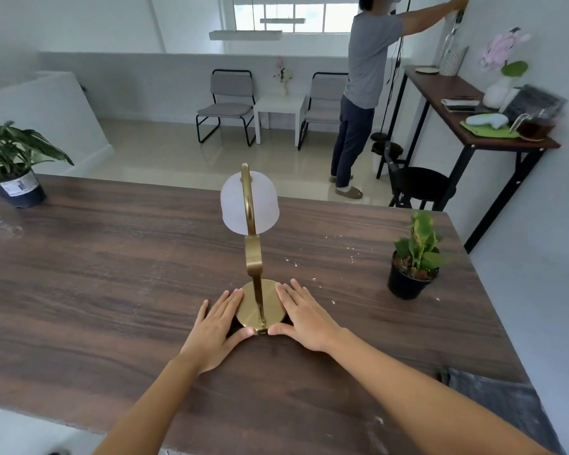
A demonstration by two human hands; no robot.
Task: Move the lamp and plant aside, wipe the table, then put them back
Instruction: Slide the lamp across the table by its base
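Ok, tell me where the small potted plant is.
The small potted plant stands upright on the wooden table, right side of the head view near the far edge, apart from the lamp.

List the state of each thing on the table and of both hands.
Lamp: upright, unlit, base framed by both hands.
Left hand: flat, touching the base.
Right hand: flat, touching the base.
Small potted plant: upright, right side.
Large potted plant: upright, far left.
Table: crumbs near the small plant.

Lamp (255, 257) upright at table (112, 274) centre. Left hand (216, 326) and right hand (301, 318) flat on table, flanking lamp base. Plant (414, 257) right of lamp, well apart. Second plant (12, 162) at far left edge.
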